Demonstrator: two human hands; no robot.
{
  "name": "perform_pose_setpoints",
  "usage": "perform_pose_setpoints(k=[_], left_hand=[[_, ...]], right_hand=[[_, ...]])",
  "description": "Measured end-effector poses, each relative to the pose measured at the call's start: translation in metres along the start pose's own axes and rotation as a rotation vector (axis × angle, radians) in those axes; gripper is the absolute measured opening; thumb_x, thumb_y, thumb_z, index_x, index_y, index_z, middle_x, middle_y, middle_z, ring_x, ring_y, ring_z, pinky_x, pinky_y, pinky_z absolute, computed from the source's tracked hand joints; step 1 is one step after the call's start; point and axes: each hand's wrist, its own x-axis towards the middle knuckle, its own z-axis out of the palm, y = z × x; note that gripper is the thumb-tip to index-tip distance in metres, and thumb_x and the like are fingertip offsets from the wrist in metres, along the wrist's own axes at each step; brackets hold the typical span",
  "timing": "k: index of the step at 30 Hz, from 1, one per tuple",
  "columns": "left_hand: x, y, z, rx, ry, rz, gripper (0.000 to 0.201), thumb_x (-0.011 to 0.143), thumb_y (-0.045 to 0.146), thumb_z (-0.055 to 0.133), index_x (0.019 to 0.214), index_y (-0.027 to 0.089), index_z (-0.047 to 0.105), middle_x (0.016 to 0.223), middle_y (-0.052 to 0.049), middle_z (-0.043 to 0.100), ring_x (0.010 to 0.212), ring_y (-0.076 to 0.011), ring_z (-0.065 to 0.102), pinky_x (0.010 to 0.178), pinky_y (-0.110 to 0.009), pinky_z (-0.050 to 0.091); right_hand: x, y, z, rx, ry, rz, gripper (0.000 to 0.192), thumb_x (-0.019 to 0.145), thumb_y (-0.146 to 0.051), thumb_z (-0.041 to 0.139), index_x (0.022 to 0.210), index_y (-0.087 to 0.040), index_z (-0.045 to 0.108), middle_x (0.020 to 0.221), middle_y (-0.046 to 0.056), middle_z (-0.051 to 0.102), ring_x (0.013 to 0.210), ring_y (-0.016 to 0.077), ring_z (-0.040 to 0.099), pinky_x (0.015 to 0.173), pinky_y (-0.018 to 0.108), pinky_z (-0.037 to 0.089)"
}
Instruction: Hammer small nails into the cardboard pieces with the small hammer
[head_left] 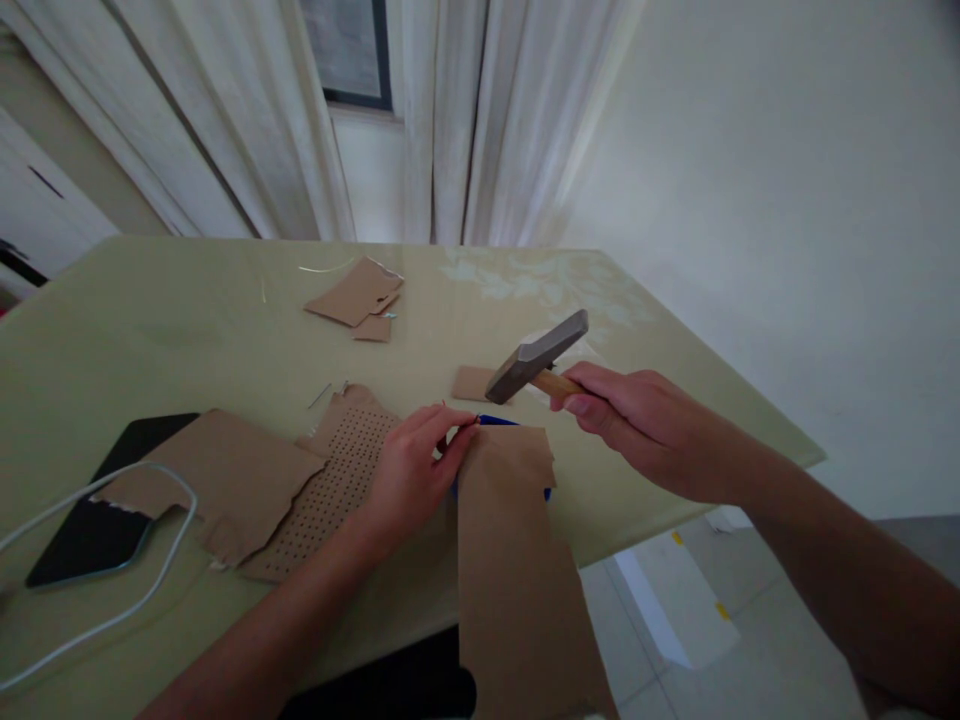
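Note:
My right hand (649, 425) grips a hammer (536, 356) by its wooden handle, close under the grey metal head, which hovers above the table. My left hand (416, 470) pinches something small with thumb and forefinger at the top edge of a long brown cardboard strip (510, 560); what it pinches is too small to tell. The strip lies over a blue object (499, 421) and hangs off the table's near edge. A perforated cardboard piece (337, 480) lies under my left wrist.
A yellow-green table (187, 320) carries torn cardboard pieces (356, 295), a small scrap (472, 382), a few thin nails (321, 395), a dark tablet (101, 510) and a pale cable (120, 600). White curtains (450, 120) hang behind; tiled floor (675, 600) lies at right.

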Motion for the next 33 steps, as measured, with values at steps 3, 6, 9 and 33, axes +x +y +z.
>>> perform_pose_setpoints(k=[3, 6, 9, 33], left_hand=[[0.001, 0.0, 0.0, 0.032, 0.028, 0.04, 0.008, 0.106, 0.02, 0.069, 0.105, 0.021, 0.077, 0.092, -0.002, 0.081, 0.079, -0.0183, 0.07, 0.08, -0.033, 0.057], [0.001, 0.001, 0.0, 0.057, 0.04, 0.07, 0.007, 0.106, 0.018, 0.07, 0.103, 0.021, 0.076, 0.093, -0.002, 0.081, 0.086, -0.0208, 0.072, 0.084, -0.034, 0.057], [0.002, 0.001, 0.0, 0.063, 0.03, 0.077, 0.008, 0.105, 0.017, 0.07, 0.101, 0.021, 0.076, 0.093, -0.002, 0.081, 0.087, -0.0213, 0.071, 0.083, -0.035, 0.057], [0.004, 0.003, 0.0, 0.063, 0.006, 0.067, 0.008, 0.106, 0.019, 0.07, 0.105, 0.022, 0.078, 0.103, -0.004, 0.082, 0.096, -0.023, 0.072, 0.089, -0.038, 0.058]], right_hand=[[0.003, -0.004, 0.004, -0.005, -0.011, -0.015, 0.039, 0.119, -0.05, 0.037, 0.107, -0.022, 0.061, 0.079, 0.001, 0.063, 0.067, 0.0197, 0.058, 0.068, 0.033, 0.033], [0.006, -0.002, 0.013, -0.061, -0.068, -0.027, 0.034, 0.12, -0.045, 0.038, 0.104, -0.022, 0.059, 0.08, 0.001, 0.062, 0.072, 0.021, 0.06, 0.069, 0.033, 0.031], [0.005, -0.001, 0.013, -0.094, -0.09, -0.036, 0.032, 0.12, -0.043, 0.039, 0.105, -0.022, 0.058, 0.08, 0.001, 0.062, 0.075, 0.0217, 0.062, 0.069, 0.033, 0.03], [0.005, -0.01, 0.014, -0.26, -0.065, 0.011, 0.033, 0.121, -0.039, 0.037, 0.108, -0.02, 0.06, 0.086, 0.006, 0.071, 0.079, 0.0258, 0.07, 0.071, 0.033, 0.034]])
